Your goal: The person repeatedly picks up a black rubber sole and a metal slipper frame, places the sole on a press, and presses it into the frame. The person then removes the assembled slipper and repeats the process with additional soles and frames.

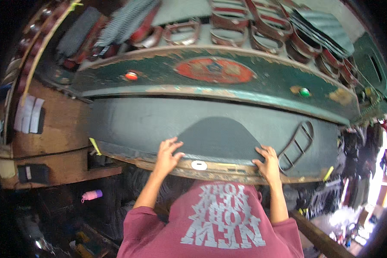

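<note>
A dark grey sheet (219,137) with a rounded far edge lies flat on the grey bed (146,116) of a green machine. My left hand (168,155) is at the sheet's left edge, fingers apart, thumb toward the sheet. At its right edge is my right hand (268,162), fingers also spread. Both hands look open; whether the fingertips press on the sheet or only hover beside it, I cannot tell. Right of my right hand, a sole-shaped metal cutting die (297,146) with cross bars rests on the bed.
Beyond the bed stands the machine's green beam (159,71), with a red button (131,76) and a green button (305,92). More red dies (228,34) and ribbed strips (124,26) sit on top. A wooden table (58,124) adjoins the left, holding pale strips (30,114).
</note>
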Available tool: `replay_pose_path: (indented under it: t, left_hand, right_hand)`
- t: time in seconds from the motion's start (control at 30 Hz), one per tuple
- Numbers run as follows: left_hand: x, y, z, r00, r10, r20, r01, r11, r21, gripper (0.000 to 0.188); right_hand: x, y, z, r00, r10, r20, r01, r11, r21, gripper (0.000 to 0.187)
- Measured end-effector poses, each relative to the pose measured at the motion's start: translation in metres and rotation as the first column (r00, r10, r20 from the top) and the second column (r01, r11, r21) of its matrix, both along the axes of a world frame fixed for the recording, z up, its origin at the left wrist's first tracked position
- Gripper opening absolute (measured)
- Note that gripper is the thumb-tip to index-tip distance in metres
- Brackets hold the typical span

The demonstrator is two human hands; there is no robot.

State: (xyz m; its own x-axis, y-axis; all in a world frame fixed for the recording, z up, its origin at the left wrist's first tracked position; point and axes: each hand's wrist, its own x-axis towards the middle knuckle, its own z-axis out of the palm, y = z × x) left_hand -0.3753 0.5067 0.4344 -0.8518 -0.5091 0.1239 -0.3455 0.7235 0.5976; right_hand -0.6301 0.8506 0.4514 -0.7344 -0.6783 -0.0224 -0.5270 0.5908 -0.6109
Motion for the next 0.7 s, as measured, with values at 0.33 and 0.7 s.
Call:
replay_pose_path:
  t: [0.33,0.7]
  left_hand:
    - [-0.011,0.012,0.039,0.999,-0.005,-0.051,0.003,0.999,-0.041,0.042]
    - [-0.041,0.022,0.074,0.975,0.015,-0.223,0.064,0.938,0.341,0.047]
  right_hand:
    - [-0.033,0.024,-0.013,0.694,-0.662,-0.282,0.689,0.725,-0.004,0.044]
    - [-0.006,0.097,0.079,0.765,-0.392,0.511,0.489,0.870,-0.063,0.012]
